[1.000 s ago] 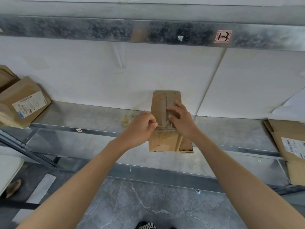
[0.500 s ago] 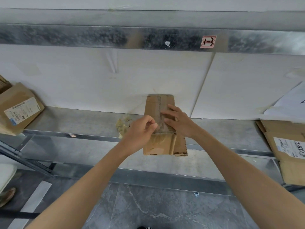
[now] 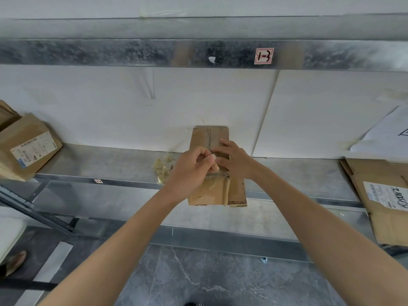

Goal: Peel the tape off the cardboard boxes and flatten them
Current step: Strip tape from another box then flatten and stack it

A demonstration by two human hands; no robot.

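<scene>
A narrow brown cardboard box (image 3: 209,191) lies on the metal shelf (image 3: 106,164), its near end sticking out over the front edge. Clear tape (image 3: 217,173) runs across and along its top face. My left hand (image 3: 192,168) has its fingers curled and pinches the tape near the middle of the box. To the right of it, my right hand (image 3: 234,160) rests on the box top with fingers spread, holding the box down. The pinched tape end is hidden behind my fingers.
A crumpled wad of peeled tape (image 3: 162,168) lies on the shelf left of the box. Labelled cardboard boxes sit at the far left (image 3: 28,149) and flattened ones at the far right (image 3: 384,195). An upper shelf beam (image 3: 132,51) runs overhead. Grey floor lies below.
My left hand has shifted slightly up along the box while pinching the tape. My right hand stays pressed on the box top. The box itself has barely moved.
</scene>
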